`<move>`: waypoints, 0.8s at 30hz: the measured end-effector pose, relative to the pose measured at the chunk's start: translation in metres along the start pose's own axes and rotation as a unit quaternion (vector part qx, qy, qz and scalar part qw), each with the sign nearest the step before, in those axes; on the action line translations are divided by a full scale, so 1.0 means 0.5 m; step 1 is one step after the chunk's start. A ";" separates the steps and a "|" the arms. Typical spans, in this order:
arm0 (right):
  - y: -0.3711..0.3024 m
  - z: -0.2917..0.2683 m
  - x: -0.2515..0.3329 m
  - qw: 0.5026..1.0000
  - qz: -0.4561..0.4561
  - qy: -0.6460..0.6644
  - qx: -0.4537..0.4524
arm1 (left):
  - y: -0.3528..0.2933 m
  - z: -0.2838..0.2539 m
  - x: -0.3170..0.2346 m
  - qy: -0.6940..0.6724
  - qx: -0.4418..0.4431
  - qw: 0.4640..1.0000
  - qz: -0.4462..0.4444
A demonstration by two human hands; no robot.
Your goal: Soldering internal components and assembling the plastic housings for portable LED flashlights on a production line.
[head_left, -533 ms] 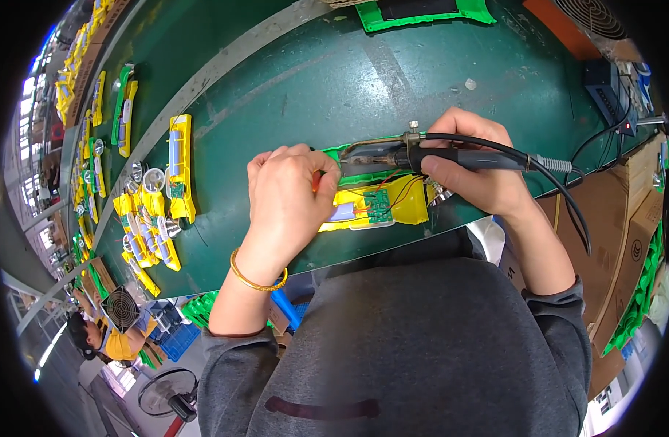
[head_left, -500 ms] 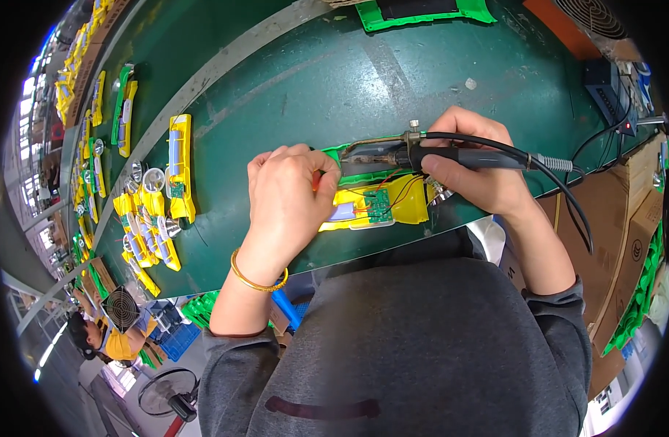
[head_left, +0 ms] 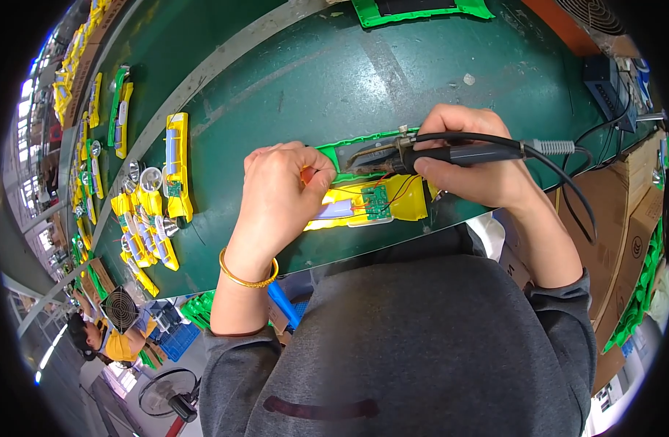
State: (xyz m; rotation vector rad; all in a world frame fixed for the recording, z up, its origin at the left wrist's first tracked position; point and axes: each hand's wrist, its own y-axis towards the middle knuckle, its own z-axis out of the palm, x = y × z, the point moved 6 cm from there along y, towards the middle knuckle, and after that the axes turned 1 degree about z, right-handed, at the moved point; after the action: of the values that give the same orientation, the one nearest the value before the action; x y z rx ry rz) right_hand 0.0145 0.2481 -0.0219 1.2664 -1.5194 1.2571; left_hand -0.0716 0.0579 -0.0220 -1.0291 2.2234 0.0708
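My right hand [head_left: 473, 164] grips a soldering iron [head_left: 469, 154] with a metal wire-feed tube on its front. The iron's tip points left, over the dark panel [head_left: 371, 154] set in a green plastic frame [head_left: 325, 153]. At the frame's left end my left hand [head_left: 276, 193] is closed in a pinch; a bit of orange-red shows by its fingers, but what they hold is hidden. Just in front lies an open yellow housing [head_left: 411, 207] with a blue battery cell [head_left: 334, 210], a green circuit board [head_left: 376, 202] and thin red and black wires.
Several yellow lamp housings [head_left: 141, 237] with cells lie at the left, one longer yellow housing [head_left: 178, 164] beside them. Another green frame [head_left: 422, 13] is at the far edge. A dark soldering station [head_left: 607, 91] stands at right; the iron's black cable [head_left: 567, 186] loops toward it.
Both hands have shifted slightly left, and the iron's tip has come left and nearer over the panel. More of the battery cell shows beside my left hand.
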 end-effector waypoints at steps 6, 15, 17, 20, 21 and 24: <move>0.000 -0.008 0.000 1.000 0.019 0.020 0.008 | 0.005 0.001 -0.005 0.035 -0.008 0.999 -0.023; -0.002 -0.010 -0.010 0.999 -0.004 0.044 -0.019 | 0.001 0.004 -0.006 0.038 -0.035 0.998 -0.025; -0.003 -0.009 -0.010 0.999 -0.005 0.043 -0.016 | 0.002 0.007 -0.009 0.047 -0.042 0.998 -0.019; -0.002 -0.007 -0.010 0.999 -0.001 0.041 -0.010 | 0.002 0.006 -0.011 0.055 -0.044 0.997 -0.019; -0.002 -0.007 -0.011 0.999 0.002 0.039 -0.006 | 0.002 0.007 -0.010 0.055 -0.040 0.997 -0.024; -0.001 -0.004 -0.010 1.000 -0.010 0.017 -0.003 | 0.001 0.008 -0.010 0.053 -0.038 0.997 -0.026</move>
State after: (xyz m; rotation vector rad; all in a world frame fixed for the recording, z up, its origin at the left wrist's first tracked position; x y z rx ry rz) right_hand 0.0162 0.2510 -0.0262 1.2479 -1.4820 1.2539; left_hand -0.0677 0.0628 -0.0221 -1.1572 2.3031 0.0805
